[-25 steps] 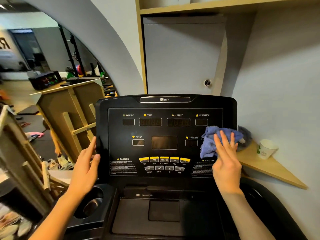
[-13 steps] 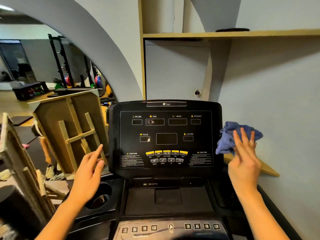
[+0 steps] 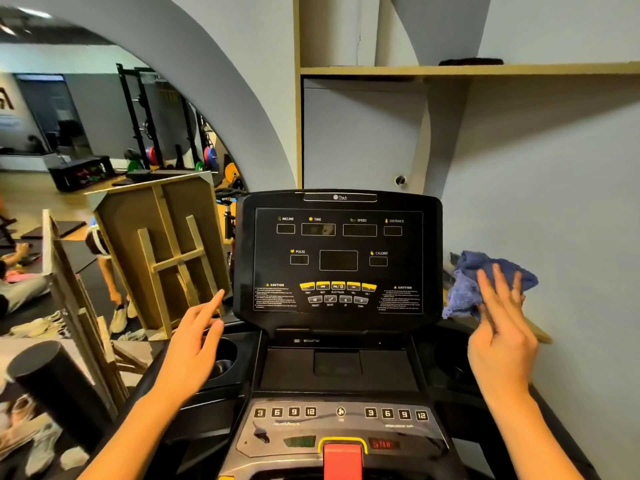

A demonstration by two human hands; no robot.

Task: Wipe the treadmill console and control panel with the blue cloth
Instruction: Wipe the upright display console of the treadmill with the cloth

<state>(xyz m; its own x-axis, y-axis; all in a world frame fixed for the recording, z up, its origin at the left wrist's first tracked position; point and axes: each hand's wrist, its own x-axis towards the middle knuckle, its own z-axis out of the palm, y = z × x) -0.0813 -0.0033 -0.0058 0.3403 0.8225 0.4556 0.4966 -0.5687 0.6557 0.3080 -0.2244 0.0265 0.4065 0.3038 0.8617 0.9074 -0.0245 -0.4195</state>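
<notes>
The black treadmill console [image 3: 339, 258] stands upright in the middle, with dark displays and a row of yellow buttons. Below it lies the grey control panel [image 3: 341, 424] with numbered keys and a red stop key [image 3: 343, 459]. My right hand [image 3: 502, 327] is raised just right of the console, off its surface, fingers straight. The crumpled blue cloth [image 3: 485, 271] hangs behind those fingers, held against them in front of the wall. My left hand [image 3: 197, 341] hovers by the console's lower left corner, over a cup holder, fingers apart and touching nothing.
A wooden corner shelf [image 3: 540, 334] juts from the wall behind the cloth. Wooden frames [image 3: 156, 244] lean at the left, with a black foam roller [image 3: 52, 382] and shoes below. A cup holder [image 3: 225, 358] sits left of the tray. Weight racks stand far behind.
My right hand slid the cloth off the console's right side and now holds it beside the wall. My left hand let go of the console's left edge. The view has pulled back, showing the lower panel.
</notes>
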